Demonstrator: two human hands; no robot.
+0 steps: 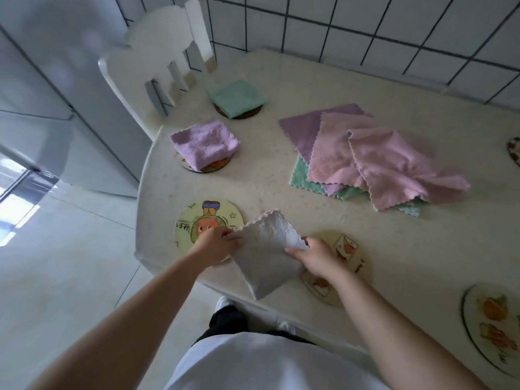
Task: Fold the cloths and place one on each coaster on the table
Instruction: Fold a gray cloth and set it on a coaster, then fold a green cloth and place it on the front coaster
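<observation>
A folded white-grey cloth (266, 249) is held at the table's near edge, between two coasters. My left hand (215, 244) pinches its left corner and my right hand (316, 256) grips its right corner. To the left lies a bare yellow cartoon coaster (197, 218); under my right hand lies a cream coaster (353, 254). A folded purple cloth (204, 143) sits on a coaster (206, 168) further back, and a folded green cloth (236, 97) covers another coaster (244, 114). A pile of unfolded pink, purple and green cloths (374, 159) lies at mid table.
A white chair (157, 66) stands at the table's (267, 175) far left, in front of a tiled wall (365, 26). Another printed coaster (491, 325) lies at the near right, and the edge of one more coaster (514, 153) shows at far right. The floor lies to the left.
</observation>
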